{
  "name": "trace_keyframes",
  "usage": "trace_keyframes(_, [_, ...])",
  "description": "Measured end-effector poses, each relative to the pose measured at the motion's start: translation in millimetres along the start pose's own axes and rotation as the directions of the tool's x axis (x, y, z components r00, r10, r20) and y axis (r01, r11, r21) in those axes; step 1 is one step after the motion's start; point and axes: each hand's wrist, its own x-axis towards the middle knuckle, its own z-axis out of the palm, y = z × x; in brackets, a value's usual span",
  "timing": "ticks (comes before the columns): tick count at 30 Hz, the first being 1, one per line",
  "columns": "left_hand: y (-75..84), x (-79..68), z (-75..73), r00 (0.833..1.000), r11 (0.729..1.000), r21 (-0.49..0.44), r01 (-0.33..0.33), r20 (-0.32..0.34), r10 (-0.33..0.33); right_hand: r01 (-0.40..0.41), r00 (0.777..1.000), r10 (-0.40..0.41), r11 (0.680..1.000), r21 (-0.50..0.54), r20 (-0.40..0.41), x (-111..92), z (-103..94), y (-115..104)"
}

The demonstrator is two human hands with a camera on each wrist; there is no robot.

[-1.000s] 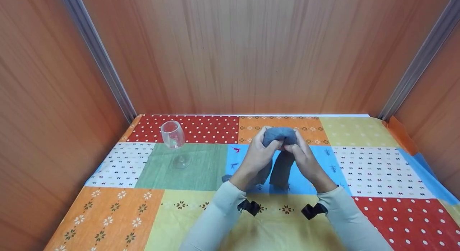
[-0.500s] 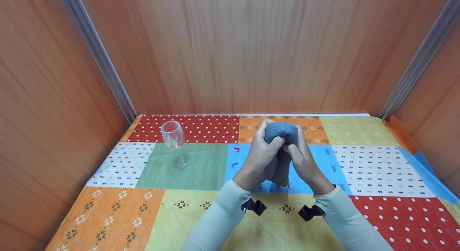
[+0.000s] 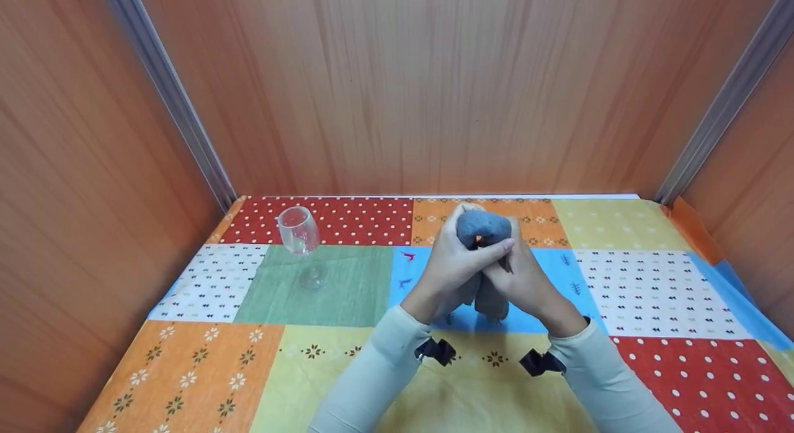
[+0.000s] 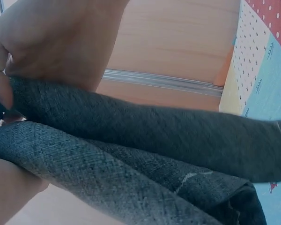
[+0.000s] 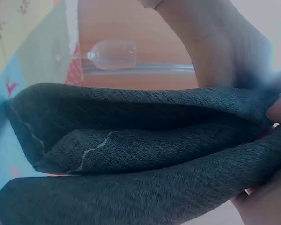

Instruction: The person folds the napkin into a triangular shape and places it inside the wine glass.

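Note:
A dark grey cloth is bunched between the two hands in the head view, its upper part bent in an arch with a small gap beneath. My left hand grips it from the left, the thumb laid across toward the right hand. On the other side my right hand holds it, partly covered by the left thumb. Loose ends of the cloth hang below the palms, over a blue patch. Close up in the right wrist view, the cloth hangs in long folds with pale stitching near an edge.
A clear wine glass stands upright on the green patch at the left. A patchwork tablecloth covers the table. Wooden panels close off the back and both sides, with metal strips at the corners.
The hands have drawn closer together, and the left thumb now crosses toward the right hand. The cloth's hanging ends reach less far down than a second ago. The glass has stayed put.

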Motion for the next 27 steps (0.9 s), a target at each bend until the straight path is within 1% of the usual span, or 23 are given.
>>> trace_keyframes(1, [-0.6,0.1,-0.4,1.000,1.000,-0.011,-0.007,-0.006,0.007,-0.013,1.000,0.013,1.000,0.000,0.003,0,0.2,1])
trace_keyframes(3, [-2.3,0.6,-2.0,0.999,0.999,0.002,-0.035,-0.025,0.035,-0.038,0.999,0.038,0.999,0.012,0.020,-1,0.8,4])
trace_keyframes(6, [-4.6,1.8,-4.4,0.995,0.995,0.042,-0.089,-0.036,0.091,-0.072,0.995,0.069,0.997,0.042,0.072,-4,1.9,11])
trace_keyframes(9, [-5.4,2.5,-7.0,0.990,0.986,0.106,-0.125,-0.043,0.131,-0.125,0.985,0.114,0.989,0.078,0.132,-7,2.4,17])
trace_keyframes(11, [-4.8,2.4,-7.4,0.991,0.987,0.104,-0.120,-0.044,0.125,-0.149,0.977,0.133,0.985,0.085,0.166,-7,2.9,23])
trace_keyframes(13, [-5.1,2.4,-7.0,0.992,0.988,0.102,-0.112,-0.048,0.118,-0.157,0.971,0.136,0.983,0.093,0.196,-6,3.6,30])
trace_keyframes(15, [-6.5,2.6,-5.7,0.993,0.990,0.103,-0.099,-0.055,0.105,-0.137,0.969,0.111,0.984,0.109,0.222,-5,4.7,39])
trace_keyframes(17, [-9.1,2.2,-3.6,0.994,0.991,0.100,-0.085,-0.061,0.091,-0.094,0.969,0.059,0.986,0.136,0.241,-5,6.7,50])
trace_keyframes(19, [-12.3,1.0,-1.0,0.995,0.993,0.089,-0.079,-0.059,0.084,-0.066,0.968,0.019,0.981,0.182,0.251,-7,9.4,59])
trace_keyframes(22, [-17.3,-1.3,2.2,0.995,0.994,0.088,-0.070,-0.059,0.075,-0.050,0.970,-0.005,0.975,0.218,0.245,-10,14.5,70])
trace_keyframes(24, [-19.8,-2.2,3.4,0.995,0.994,0.088,-0.071,-0.059,0.076,-0.069,0.974,0.017,0.973,0.222,0.226,-12,17.6,73])
trace_keyframes(27, [-22.3,-3.7,2.8,0.996,0.994,0.099,-0.046,-0.069,0.053,-0.093,0.979,0.053,0.975,0.201,0.197,-14,22.3,75])
